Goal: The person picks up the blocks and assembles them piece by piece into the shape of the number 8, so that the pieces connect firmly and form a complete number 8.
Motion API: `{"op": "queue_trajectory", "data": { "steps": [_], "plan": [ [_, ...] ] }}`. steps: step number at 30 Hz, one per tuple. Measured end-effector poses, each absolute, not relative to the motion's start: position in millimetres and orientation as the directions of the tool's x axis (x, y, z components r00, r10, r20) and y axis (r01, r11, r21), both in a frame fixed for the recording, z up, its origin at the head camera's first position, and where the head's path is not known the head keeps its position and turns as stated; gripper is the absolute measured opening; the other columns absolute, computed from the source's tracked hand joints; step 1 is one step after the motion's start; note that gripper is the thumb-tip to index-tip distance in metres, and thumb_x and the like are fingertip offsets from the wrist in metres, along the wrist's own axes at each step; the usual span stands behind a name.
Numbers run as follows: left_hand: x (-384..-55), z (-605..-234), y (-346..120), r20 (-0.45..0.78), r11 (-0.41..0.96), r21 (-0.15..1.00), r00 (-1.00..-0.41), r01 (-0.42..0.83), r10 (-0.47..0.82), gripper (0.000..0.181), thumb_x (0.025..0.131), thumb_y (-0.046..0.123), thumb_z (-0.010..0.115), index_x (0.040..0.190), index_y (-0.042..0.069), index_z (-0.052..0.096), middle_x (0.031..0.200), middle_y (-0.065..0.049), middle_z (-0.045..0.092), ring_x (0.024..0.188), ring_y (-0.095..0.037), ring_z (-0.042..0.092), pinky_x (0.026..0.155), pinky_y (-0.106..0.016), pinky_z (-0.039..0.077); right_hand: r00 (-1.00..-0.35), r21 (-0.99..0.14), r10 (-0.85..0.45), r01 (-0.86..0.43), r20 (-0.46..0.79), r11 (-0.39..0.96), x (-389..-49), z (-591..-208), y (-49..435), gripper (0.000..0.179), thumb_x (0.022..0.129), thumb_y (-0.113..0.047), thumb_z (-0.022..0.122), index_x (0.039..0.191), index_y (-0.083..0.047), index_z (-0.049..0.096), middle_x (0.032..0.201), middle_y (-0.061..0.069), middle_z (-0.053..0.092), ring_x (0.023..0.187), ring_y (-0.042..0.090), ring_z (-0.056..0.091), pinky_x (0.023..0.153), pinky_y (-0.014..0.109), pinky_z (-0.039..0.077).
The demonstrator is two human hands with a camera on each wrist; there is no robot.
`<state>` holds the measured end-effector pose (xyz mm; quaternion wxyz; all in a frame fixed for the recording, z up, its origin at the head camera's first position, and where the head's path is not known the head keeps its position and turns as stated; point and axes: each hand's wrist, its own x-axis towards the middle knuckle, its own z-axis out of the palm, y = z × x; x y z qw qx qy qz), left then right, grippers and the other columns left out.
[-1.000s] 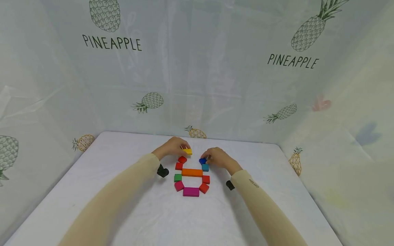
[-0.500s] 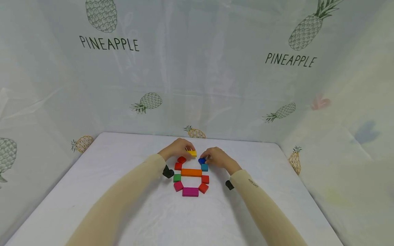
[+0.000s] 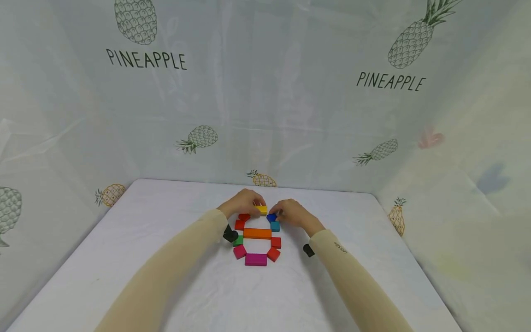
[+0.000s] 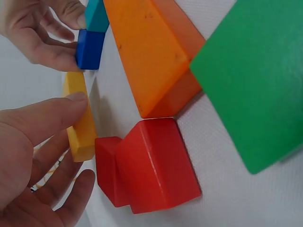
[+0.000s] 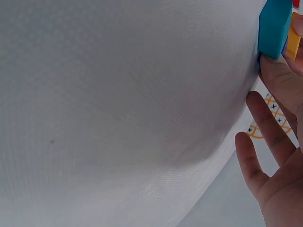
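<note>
In the head view my left hand (image 3: 244, 202) pinches a yellow block (image 3: 262, 210) at the far end of a ring of coloured blocks. The left wrist view shows the thumb on the near face of that yellow block (image 4: 81, 127) and fingers behind it. My right hand (image 3: 292, 213) pinches a small blue block (image 4: 91, 49), which sits against a teal block (image 5: 275, 28). One end of the yellow block is close to the blue one; its other end is near a red block (image 4: 106, 165). An orange bar (image 3: 257, 234) lies across the ring's middle.
Nearer me, the ring has a green block (image 3: 238, 240), a pink block (image 3: 239, 251), a magenta bar (image 3: 256, 259) and red blocks (image 3: 275, 242) on the right. All lie on a white-covered table (image 3: 257, 299). A pineapple-print curtain (image 3: 265, 92) stands behind.
My left hand has carried the yellow block rightward and slightly toward me, up near the blue block. The right hand has stayed at the blue block.
</note>
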<state>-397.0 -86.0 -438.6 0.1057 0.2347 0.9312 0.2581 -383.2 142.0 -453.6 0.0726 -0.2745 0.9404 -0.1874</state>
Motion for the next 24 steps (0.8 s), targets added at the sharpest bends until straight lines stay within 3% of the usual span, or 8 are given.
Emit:
{"op": "queue_trajectory", "data": {
  "steps": [24],
  "plan": [
    [-399.5, -448.8, -86.7, -0.116, 0.77, 0.52, -0.863, 0.37, 0.492, 0.026, 0.097, 0.02, 0.08, 0.123, 0.02, 0.078, 0.116, -0.002, 0.074, 0.108, -0.021, 0.062, 0.1, -0.036, 0.056, -0.824, -0.379, -0.565, -0.509, -0.047, 0.773, -383.0, -451.1, 141.7, 0.028, 0.097, -0.007, 0.076, 0.124, -0.013, 0.079, 0.12, 0.003, 0.076, 0.119, 0.027, 0.065, 0.113, 0.05, 0.048]
  ]
}}
